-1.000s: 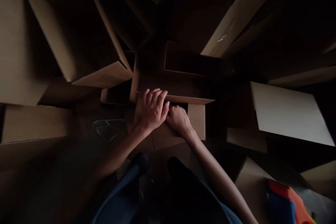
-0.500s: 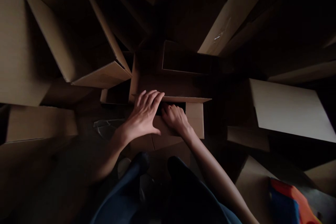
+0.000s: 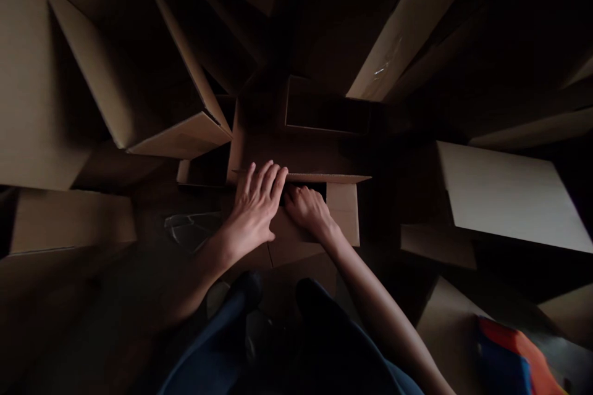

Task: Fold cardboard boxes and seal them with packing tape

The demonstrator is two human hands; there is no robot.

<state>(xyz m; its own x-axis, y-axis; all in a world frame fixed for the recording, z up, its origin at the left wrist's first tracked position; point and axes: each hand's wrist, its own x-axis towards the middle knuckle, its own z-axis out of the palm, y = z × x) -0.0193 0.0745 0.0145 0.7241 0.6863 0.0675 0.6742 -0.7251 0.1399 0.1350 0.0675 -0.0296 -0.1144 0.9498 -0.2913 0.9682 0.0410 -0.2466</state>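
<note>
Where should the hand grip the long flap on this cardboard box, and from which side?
Grip the long flap by its free edge, from the near side: it stands edge-on above the dark opening, so that edge likely pinches easiest.

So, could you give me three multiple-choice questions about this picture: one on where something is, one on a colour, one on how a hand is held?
1. Where is the blue-and-orange object?
A. Lower right of the view
B. Top left of the view
C. Dead centre of the view

2. What colour is the box in front of the person?
A. White
B. Green
C. Brown

3. How is the left hand held?
A. Clenched in a fist
B. Open, fingers spread
C. Hidden inside a glove

Answers:
1. A, since it sits near the bottom right corner.
2. C, since its flaps are plain brown cardboard.
3. B, since the bare fingers fan out over the box.
</note>
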